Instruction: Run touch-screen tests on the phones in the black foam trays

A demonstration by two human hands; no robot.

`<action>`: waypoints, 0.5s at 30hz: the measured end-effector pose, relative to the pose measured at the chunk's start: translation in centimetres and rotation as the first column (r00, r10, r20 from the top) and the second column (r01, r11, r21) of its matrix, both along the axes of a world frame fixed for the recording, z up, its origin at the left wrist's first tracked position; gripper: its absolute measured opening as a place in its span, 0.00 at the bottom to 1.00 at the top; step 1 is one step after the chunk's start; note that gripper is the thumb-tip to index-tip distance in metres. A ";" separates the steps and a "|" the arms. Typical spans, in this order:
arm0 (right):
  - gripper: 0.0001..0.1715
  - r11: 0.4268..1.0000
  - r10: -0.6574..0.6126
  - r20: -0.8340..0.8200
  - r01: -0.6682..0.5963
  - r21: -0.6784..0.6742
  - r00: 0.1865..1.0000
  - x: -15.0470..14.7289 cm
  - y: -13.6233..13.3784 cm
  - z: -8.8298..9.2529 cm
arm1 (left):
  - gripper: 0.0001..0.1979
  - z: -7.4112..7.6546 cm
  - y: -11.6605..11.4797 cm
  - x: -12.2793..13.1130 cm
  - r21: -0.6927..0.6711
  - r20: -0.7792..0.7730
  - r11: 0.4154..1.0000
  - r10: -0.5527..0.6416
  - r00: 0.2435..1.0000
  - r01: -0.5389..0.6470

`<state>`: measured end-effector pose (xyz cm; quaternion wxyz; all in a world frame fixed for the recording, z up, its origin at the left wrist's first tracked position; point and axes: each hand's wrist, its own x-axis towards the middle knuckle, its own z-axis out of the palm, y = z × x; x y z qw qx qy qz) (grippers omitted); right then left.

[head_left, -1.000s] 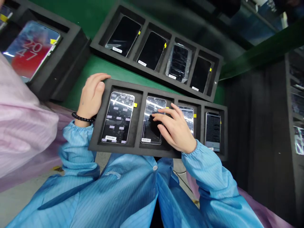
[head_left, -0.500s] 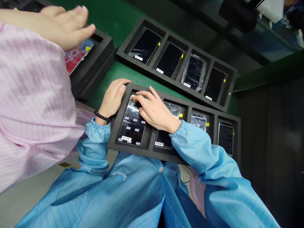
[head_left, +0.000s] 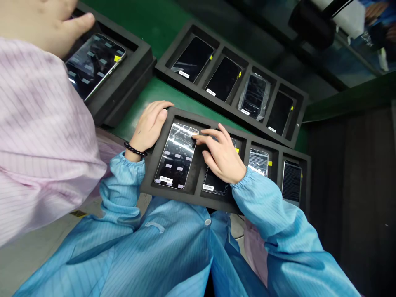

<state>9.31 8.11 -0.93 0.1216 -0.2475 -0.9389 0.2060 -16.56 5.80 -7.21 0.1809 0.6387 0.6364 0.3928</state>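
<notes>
A dark foam tray [head_left: 198, 199] with several phones lies in front of me. My left hand [head_left: 149, 126] rests on its upper left corner, fingers extended over the edge, a black bead bracelet at the wrist. In the leftmost compartment lies a phone [head_left: 176, 159] whose screen shows small light rectangles. My right hand [head_left: 221, 154] is above the tray with its fingers apart, the index fingertip at the upper right edge of that phone's screen. Under this hand, a second phone [head_left: 213, 181] is partly covered. Two phones with text on their screens, one [head_left: 258, 161] and another [head_left: 291, 181], lie further right.
Behind is another foam tray [head_left: 194, 91] with several dark-screened phones. At the left, a person's hand [head_left: 46, 29] in a pink sleeve is over a phone [head_left: 95, 62] in stacked trays [head_left: 123, 88]. A black object [head_left: 312, 20] is at the upper right.
My right hand has moved right, off the leftmost phone's upper screen to its edge. My left hand stays on the corner. The other person's hand moved left, and the phone under it shows a different screen.
</notes>
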 end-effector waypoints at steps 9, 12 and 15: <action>0.20 0.988 0.151 0.013 -0.150 -0.020 0.989 -1.7 -0.9 -0.3 | 0.25 0.1 0.0 0.0 -0.008 -0.006 1.000 0.004 1.000 -0.004; 0.21 0.977 0.213 0.016 -0.213 -0.012 0.977 -2.8 -1.3 -0.5 | 0.24 0.1 0.0 0.1 -0.005 -0.005 1.000 0.004 1.000 -0.004; 0.21 0.956 0.294 0.006 -0.294 -0.013 0.956 -3.4 -1.7 -0.7 | 0.25 0.1 0.0 0.1 0.002 -0.001 1.000 -0.001 1.000 0.001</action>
